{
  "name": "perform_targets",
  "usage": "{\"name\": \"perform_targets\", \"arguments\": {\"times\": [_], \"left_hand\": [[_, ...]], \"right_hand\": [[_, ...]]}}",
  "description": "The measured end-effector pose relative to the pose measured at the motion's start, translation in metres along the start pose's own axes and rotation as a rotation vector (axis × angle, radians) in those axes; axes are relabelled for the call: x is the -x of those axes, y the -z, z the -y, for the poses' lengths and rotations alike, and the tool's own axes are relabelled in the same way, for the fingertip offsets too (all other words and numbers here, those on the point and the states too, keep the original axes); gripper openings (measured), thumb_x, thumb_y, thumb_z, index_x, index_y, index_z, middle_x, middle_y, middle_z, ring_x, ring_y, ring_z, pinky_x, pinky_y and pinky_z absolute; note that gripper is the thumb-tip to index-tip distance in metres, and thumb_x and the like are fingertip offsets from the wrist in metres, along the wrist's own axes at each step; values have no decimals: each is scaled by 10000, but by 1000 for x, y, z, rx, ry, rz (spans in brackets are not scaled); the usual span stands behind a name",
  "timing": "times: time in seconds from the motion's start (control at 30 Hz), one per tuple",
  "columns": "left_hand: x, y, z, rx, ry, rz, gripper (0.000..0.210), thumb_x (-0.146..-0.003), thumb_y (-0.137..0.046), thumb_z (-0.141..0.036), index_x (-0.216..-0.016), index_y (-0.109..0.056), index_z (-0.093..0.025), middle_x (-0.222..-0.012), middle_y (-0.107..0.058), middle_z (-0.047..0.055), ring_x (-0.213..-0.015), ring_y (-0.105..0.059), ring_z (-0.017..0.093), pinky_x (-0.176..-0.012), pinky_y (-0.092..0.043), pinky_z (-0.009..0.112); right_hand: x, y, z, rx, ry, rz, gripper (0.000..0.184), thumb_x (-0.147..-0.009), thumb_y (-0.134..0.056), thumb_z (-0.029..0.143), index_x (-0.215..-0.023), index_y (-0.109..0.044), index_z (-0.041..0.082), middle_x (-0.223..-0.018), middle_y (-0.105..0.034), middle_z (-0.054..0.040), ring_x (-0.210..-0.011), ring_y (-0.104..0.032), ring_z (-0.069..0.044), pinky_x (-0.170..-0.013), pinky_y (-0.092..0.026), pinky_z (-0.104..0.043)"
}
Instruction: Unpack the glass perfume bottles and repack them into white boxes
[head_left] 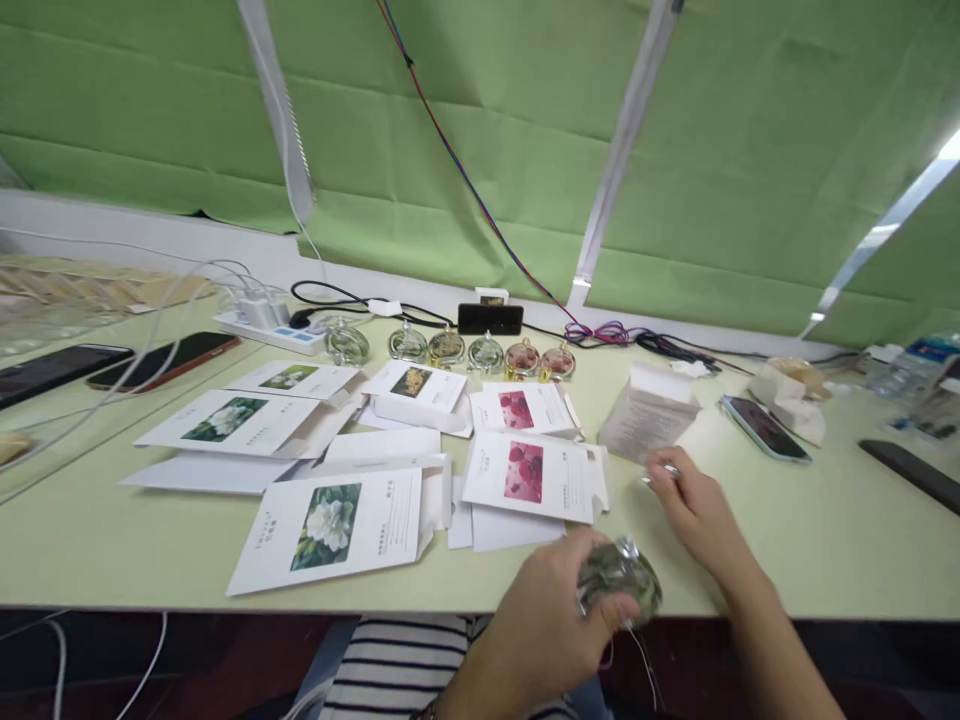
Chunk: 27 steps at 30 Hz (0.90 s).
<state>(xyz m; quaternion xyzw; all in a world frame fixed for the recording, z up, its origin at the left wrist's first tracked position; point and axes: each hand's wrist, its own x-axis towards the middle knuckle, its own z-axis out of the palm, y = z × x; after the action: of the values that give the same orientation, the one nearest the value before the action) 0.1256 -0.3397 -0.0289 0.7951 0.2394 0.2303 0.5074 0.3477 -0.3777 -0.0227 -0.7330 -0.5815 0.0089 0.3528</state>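
Note:
My left hand (551, 615) is wrapped around a round, flat glass bottle (637, 580) with dark green plant matter inside and a silvery neck. The bottle is tilted over the table's front edge, and a thin white cord hangs below it. To the right, my right hand (694, 505) pinches a small silvery piece (671, 470), too small to name for sure. Just beyond it stands an upright box (649, 415) with fine print. Left of my hands lies a flat white carton (536, 475) with a pink flower picture.
Several round glass bottles (486, 354) stand in a row at the back. White cartons with flower pictures (330, 525) spread over the middle left. Phones lie left (161, 360) and right (765, 428). A power strip (270, 332) and cables run along the wall.

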Motion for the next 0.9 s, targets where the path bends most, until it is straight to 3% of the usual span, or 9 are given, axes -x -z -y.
{"name": "perform_targets", "arguments": {"times": [0.1,0.23,0.5,0.6,0.7,0.73,0.8,0.83,0.9], "left_hand": [[-5,-4,3,-35,-2,-35,233,-802,-559,-284,-1007,-551,-175,-911,-644,47,-832,-577,207,-749,-441,319],[-9,-4,7,-23,-13,-5,217,-831,-527,-305,-1010,-531,-182,-889,-634,40,-796,-570,195,-726,-440,320],[-11,-6,6,-48,-49,-25,247,-844,-526,-341,-1029,-514,-178,-935,-639,50,-841,-587,202,-759,-447,324],[-11,-6,6,-46,-48,-23,245,-845,-526,-339,-1031,-516,-178,-923,-639,43,-826,-587,193,-745,-452,315],[-11,-5,6,-40,-49,-22,235,-838,-541,-307,-1036,-519,-182,-942,-640,37,-843,-585,187,-756,-449,306],[-11,-5,6,-38,-52,-23,234,-835,-545,-299,-1038,-520,-183,-951,-640,37,-852,-584,188,-764,-447,306],[-11,-5,6,-33,-56,-21,233,-830,-550,-288,-1038,-523,-187,-952,-641,35,-855,-583,192,-765,-447,309],[-11,-5,7,-31,-56,-22,229,-828,-549,-288,-1034,-526,-190,-944,-642,33,-848,-583,192,-759,-448,310],[-11,-6,7,-29,-52,-23,222,-829,-544,-294,-1027,-531,-194,-926,-643,29,-829,-583,193,-743,-450,312]], "right_hand": [[-5,-22,-3,75,-67,136,250,-892,-295,402,-898,-455,210,-735,-623,-41,-675,-591,-214,-632,-421,-305],[0,-23,-9,203,-41,232,197,-881,-329,350,-887,-461,205,-789,-603,-54,-740,-564,-222,-666,-408,-315],[-3,-24,-13,236,61,176,247,-873,-397,335,-1025,-490,164,-961,-567,-92,-859,-539,-221,-755,-421,-335],[8,-15,-7,236,122,-120,319,-859,-440,371,-1091,-471,154,-928,-555,-94,-784,-529,-212,-698,-430,-334],[47,-11,9,201,342,-506,109,-843,-438,257,-897,-510,196,-635,-467,-4,-559,-438,-166,-555,-374,-292],[65,-16,15,164,447,-445,55,-824,-447,221,-830,-501,212,-591,-445,10,-530,-418,-158,-535,-354,-283],[104,-36,22,106,540,-71,83,-800,-444,198,-745,-502,222,-548,-451,13,-507,-427,-152,-515,-336,-278],[122,-51,23,137,401,106,119,-798,-423,182,-727,-513,213,-573,-496,-10,-538,-473,-163,-525,-349,-285],[152,-85,18,266,-125,539,147,-807,-424,128,-821,-556,192,-758,-599,-66,-662,-572,-179,-560,-392,-280]]}}
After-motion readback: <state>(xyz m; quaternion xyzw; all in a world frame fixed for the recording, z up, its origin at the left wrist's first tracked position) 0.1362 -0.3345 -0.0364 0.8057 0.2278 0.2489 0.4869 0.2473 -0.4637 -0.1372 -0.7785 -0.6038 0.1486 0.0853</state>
